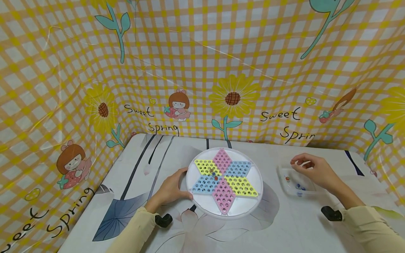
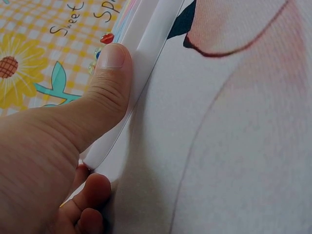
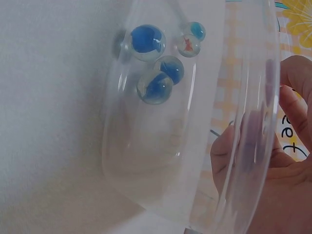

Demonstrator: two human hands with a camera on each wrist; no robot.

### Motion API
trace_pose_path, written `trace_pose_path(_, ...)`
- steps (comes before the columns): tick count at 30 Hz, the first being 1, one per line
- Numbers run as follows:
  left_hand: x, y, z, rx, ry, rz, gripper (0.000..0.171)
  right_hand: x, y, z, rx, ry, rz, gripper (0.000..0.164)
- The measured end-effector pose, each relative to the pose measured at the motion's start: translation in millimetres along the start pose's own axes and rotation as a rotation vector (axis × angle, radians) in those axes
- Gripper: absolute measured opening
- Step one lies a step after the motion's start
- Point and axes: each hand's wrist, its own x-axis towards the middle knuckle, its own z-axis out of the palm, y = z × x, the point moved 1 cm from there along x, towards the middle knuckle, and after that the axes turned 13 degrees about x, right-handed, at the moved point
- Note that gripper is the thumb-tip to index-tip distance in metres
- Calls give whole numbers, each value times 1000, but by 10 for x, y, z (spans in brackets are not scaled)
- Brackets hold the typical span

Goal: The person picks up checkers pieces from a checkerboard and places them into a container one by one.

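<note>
A round white Chinese checkers board with a pink, yellow and blue star lies on the table. My left hand grips its left edge, thumb over the rim and other fingers curled low at the side in the left wrist view. A red marble, a blue marble and a yellowish marble sit in a row near the star's centre. Over a clear plastic box, my right hand pinches a small reddish marble, mostly hidden by the fingertips. Several blue marbles and an orange-flecked marble lie inside the box.
A white cloth with flower and leaf prints covers the table. Behind and to both sides hangs a yellow checked curtain. A black wrist mount sticks out by each sleeve.
</note>
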Motion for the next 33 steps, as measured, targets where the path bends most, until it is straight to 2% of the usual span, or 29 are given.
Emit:
trace_pose_path(4, 1, -2, -1, 1, -3, -4, 109, 4, 6, 4, -1, -1, 4, 21)
trace_pose_path(13, 0, -17, 2, 6, -10, 0, 110, 18, -11, 5, -29, 15, 36, 45)
trace_pose_path(33, 21, -16, -5, 16, -6, -2, 109, 102, -108, -4, -33, 17, -23, 40)
